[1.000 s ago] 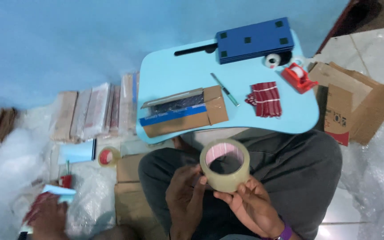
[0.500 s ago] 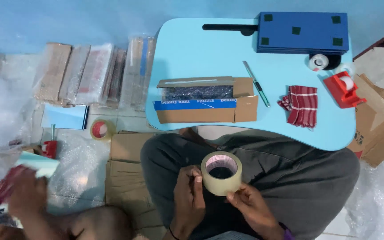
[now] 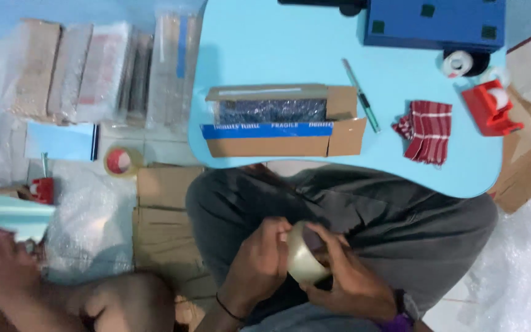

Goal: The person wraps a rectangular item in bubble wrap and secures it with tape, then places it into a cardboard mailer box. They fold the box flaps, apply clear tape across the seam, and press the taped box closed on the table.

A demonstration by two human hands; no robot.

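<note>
Both hands clasp the packing tape roll [image 3: 305,255] over the lap: left hand [image 3: 264,258] at nine o'clock, right hand [image 3: 348,276] at four o'clock, equally near.

A box [image 3: 284,123] lies on the lap table [image 3: 265,43], with a pen [image 3: 361,95] right of it, then a cloth [image 3: 426,131] and a tape dispenser [image 3: 491,107]. On the floor left of the table sits a tape roll [image 3: 119,162], packets [image 3: 93,71] behind it.
</note>
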